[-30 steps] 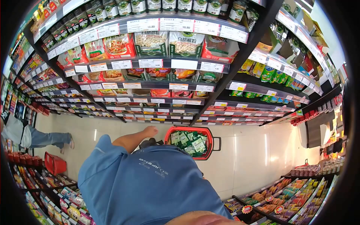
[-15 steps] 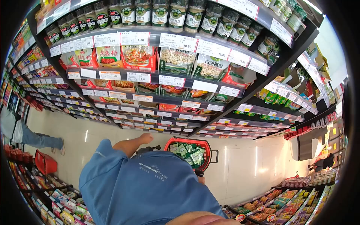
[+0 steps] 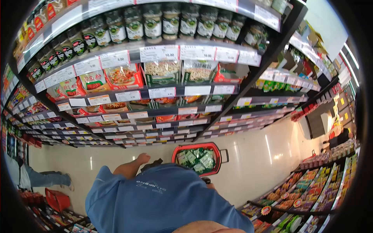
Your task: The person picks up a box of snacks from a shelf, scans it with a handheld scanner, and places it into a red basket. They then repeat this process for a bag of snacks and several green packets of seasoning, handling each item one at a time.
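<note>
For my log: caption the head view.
Bare left hand apart from a red basket of green packets, before stocked shelves.

Toward five o'clock, the shirt [image 3: 163,200] hides most of the right hand [image 3: 210,186]; the dark object [image 3: 206,180] there is too small to identify. At eight, a person [image 3: 44,179] is cut off.

Wearing a mid-blue top [image 3: 163,209], cut with a short left sleeve [image 3: 101,182], leaving left forearm [image 3: 127,170] and left hand [image 3: 143,158] bare. Showing a pale printed emblem [image 3: 150,186] on the chest, angular in outline, combining with small lettering, too blurred for full reading. Creasing lightly across the front.
</note>
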